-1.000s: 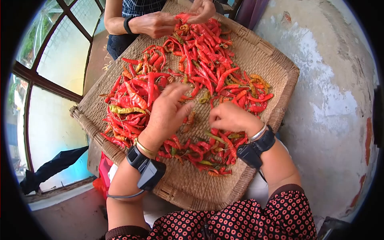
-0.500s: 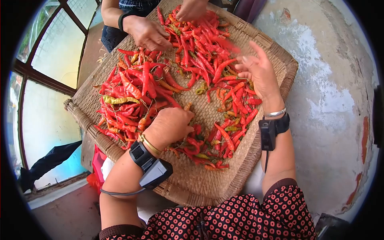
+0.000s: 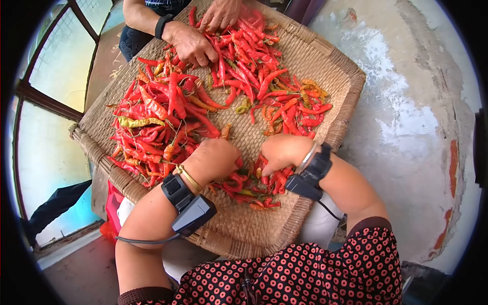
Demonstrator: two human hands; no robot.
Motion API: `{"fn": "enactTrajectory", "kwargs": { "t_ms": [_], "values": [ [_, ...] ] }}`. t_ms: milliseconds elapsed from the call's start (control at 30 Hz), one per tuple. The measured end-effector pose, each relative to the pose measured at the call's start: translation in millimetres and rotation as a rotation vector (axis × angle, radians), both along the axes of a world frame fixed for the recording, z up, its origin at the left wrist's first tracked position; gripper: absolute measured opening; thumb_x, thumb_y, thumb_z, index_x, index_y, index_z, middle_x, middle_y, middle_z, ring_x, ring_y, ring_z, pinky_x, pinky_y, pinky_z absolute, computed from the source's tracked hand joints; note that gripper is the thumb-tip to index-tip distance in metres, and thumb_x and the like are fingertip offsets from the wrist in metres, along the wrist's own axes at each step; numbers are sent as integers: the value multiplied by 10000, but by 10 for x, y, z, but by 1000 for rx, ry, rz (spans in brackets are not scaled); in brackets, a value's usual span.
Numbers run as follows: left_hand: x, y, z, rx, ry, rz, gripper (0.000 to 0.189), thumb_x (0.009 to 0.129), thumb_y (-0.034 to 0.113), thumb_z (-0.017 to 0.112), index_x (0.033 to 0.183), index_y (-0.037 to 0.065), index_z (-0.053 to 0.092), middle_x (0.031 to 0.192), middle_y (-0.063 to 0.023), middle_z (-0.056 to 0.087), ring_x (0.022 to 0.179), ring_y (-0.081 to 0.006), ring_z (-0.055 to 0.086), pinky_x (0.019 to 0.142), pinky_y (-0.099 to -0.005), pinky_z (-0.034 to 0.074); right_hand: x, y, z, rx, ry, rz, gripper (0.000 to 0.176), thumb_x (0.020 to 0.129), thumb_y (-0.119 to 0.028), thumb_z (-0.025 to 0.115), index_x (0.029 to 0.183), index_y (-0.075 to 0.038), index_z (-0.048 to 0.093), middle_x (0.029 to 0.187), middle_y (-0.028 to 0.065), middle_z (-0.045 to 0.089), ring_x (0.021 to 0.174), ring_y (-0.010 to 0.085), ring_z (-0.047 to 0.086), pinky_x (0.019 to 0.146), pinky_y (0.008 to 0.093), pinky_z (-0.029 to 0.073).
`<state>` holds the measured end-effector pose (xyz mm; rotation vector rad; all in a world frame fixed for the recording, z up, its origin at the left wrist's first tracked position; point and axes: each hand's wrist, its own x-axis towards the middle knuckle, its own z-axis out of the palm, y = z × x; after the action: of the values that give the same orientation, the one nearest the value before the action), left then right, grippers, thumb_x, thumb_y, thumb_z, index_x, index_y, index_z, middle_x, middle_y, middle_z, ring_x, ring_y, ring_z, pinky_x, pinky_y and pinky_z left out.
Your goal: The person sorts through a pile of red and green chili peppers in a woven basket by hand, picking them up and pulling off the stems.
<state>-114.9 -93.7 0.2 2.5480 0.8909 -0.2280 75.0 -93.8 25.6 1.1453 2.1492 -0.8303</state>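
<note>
Red chili peppers, some orange or yellow-green, lie in a shallow woven basket tray (image 3: pixel 325 56). A big heap of chili peppers (image 3: pixel 152 119) rests on the left, beyond my left hand (image 3: pixel 216 156). That hand is closed, and a bit of red chili pepper (image 3: pixel 239 162) shows at its fingertips. Close by on the right, my right hand (image 3: pixel 283 150) bends down onto the small near pile of chili peppers (image 3: pixel 249 189). Its fingers are curled and partly hidden, so what they grip cannot be made out.
Across the tray, another person's two hands (image 3: pixel 190 43) work in the far heap of chili peppers (image 3: pixel 249 56). A worn plaster wall (image 3: pixel 401 101) stands right, framed window panes (image 3: pixel 56 86) left. A dark folded umbrella-like object (image 3: pixel 56 206) is at the lower left.
My right hand has come down from the raised, open position at the tray's right side to the near pile. My left hand stays nearly in place. The other person's hands have shifted slightly.
</note>
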Motion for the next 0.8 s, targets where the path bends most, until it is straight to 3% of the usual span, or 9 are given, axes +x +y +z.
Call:
{"fn": "enactTrajectory", "kwargs": {
  "t_ms": [167,333,500,567,600,633,700,733,800],
  "values": [
    [34,179,-40,-112,-240,210,221,756,273,617,799,57,635,732,-169,621,706,-347,606,638,-431,481,-60,-88,-95,137,-42,47,302,655,-315,689,733,-24,665,748,163,640,738,339,625,653,406,507],
    [51,299,-88,-151,-739,517,70,810,64,605,856,13,619,599,-61,574,539,-99,535,511,-273,432,-1,-40,-109,235,-147,-52,244,656,-245,626,778,-37,666,744,160,634,758,329,628,670,415,505],
    [37,379,-229,-243,-855,639,79,834,86,584,869,28,625,617,17,547,523,-56,492,479,-235,401,370,352,190,196,335,-780,201,741,-208,606,714,-9,594,621,78,605,537,158,585,511,294,466],
    [22,366,-93,-244,-790,681,214,754,162,644,890,2,605,678,-202,577,642,-345,580,603,-384,455,413,487,437,252,509,-883,185,797,-200,604,774,-17,592,653,31,609,521,98,562,486,239,446],
    [26,374,-122,-243,-789,679,214,754,162,644,890,2,605,678,-202,577,642,-345,580,603,-384,455,491,588,393,255,838,-1023,193,804,-207,608,818,-14,602,688,42,614,550,87,567,492,228,447],
    [29,389,-178,-247,-782,686,201,760,159,642,885,5,606,663,-176,581,616,-308,580,588,-375,450,556,671,330,253,1172,-1151,209,811,-213,611,862,-10,611,722,53,619,580,76,573,498,217,447],
    [47,377,-198,-255,-776,691,189,766,156,640,880,8,607,649,-149,584,589,-271,580,572,-366,445,643,740,252,277,1211,-1235,244,798,-232,629,905,-13,613,746,63,617,639,101,590,531,248,464],
    [51,355,-157,-399,-842,717,140,811,128,599,890,13,609,639,-65,563,545,-166,526,524,-286,422,685,755,209,301,1249,-1319,287,785,-251,647,948,-17,616,771,73,614,699,126,607,564,279,482],
    [46,376,-80,-544,-911,738,108,856,100,557,899,18,611,629,20,541,501,-62,472,475,-207,398,874,783,-159,508,922,-1039,302,771,-245,655,979,-29,614,787,91,613,729,179,613,610,313,490]
  ]
}}
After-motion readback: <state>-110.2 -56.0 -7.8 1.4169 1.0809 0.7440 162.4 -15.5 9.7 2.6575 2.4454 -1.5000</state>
